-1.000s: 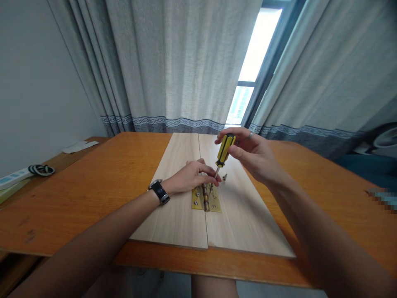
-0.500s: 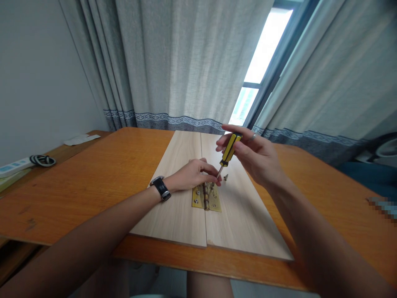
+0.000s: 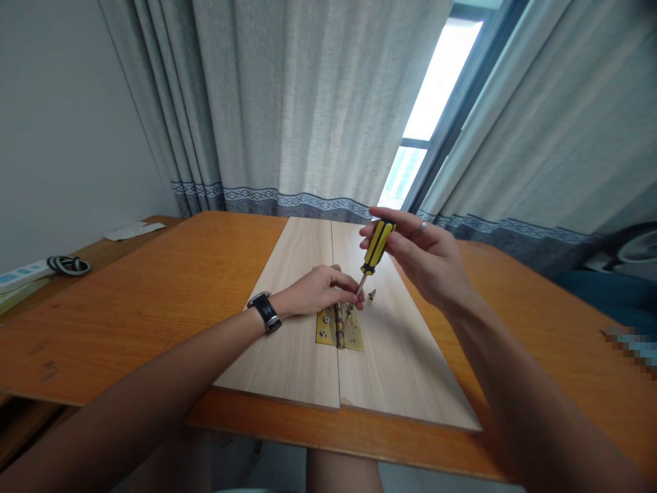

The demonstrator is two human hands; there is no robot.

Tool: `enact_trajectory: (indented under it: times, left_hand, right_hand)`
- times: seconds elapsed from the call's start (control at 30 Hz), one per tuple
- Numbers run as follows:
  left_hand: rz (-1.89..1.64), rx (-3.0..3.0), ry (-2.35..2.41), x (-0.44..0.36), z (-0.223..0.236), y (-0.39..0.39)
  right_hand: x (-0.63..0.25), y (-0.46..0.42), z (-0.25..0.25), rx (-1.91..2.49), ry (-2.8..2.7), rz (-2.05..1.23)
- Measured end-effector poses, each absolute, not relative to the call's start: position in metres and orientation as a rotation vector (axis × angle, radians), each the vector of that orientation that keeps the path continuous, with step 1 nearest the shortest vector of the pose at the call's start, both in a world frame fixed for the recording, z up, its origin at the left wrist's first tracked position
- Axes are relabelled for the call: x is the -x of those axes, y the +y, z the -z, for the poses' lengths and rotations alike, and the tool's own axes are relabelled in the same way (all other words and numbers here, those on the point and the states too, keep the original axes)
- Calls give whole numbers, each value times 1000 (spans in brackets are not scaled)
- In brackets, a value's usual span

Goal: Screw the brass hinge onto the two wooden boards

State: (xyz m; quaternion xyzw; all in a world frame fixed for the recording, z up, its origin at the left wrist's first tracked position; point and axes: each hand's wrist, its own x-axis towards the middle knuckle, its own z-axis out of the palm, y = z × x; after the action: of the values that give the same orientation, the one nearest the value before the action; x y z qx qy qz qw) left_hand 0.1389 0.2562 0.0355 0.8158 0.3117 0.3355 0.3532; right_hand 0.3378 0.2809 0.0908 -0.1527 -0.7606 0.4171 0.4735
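My right hand [image 3: 421, 261] is shut on a yellow-and-black screwdriver [image 3: 376, 248], its thin shaft slanting down toward my left fingertips. My left hand [image 3: 317, 290], with a black wristwatch [image 3: 265, 311] on its wrist, pinches what looks like a small screw [image 3: 350, 309] at the upper part of a brass butt hinge [image 3: 339, 330]. The hinge lies across the seam between two pale wood boards [image 3: 280, 349]. A loose screw [image 3: 372, 294] lies on the right board, just beyond the hinge. My fingers partly hide the hinge's top edge.
The boards rest on an orange wooden table [image 3: 118, 349]. Further left, on a lower shelf, are a power strip [image 3: 20, 277], a coiled cable [image 3: 69, 266] and white paper [image 3: 134, 231]. Grey curtains [image 3: 267, 103] and a bright window [image 3: 431, 116] stand behind.
The screwdriver tip has dropped closer to my left fingertips and the hinge. My right hand has shifted slightly down and left. The view has tilted a little since the oldest frame.
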Motion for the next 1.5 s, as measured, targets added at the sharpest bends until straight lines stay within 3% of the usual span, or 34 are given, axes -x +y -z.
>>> enact_trajectory:
  times: [0.37, 0.6, 0.93, 1.2, 1.5]
  left_hand:
    - [-857, -2081, 816, -140, -35, 254]
    - [-839, -2087, 803, -138, -34, 256]
    - [-862, -1994, 834, -140, -31, 255]
    - [-835, -1980, 793, -139, -27, 259]
    - [-788, -1998, 799, -140, -29, 256]
  right_hand:
    - [-329, 281, -90, 463, -1745, -835]
    - [-338, 282, -90, 356, -1877, -1086]
    - [-326, 284, -81, 421, -1710, -944]
    - [-331, 284, -79, 431, -1836, -1144]
    - [-332, 285, -77, 447, -1792, -1149]
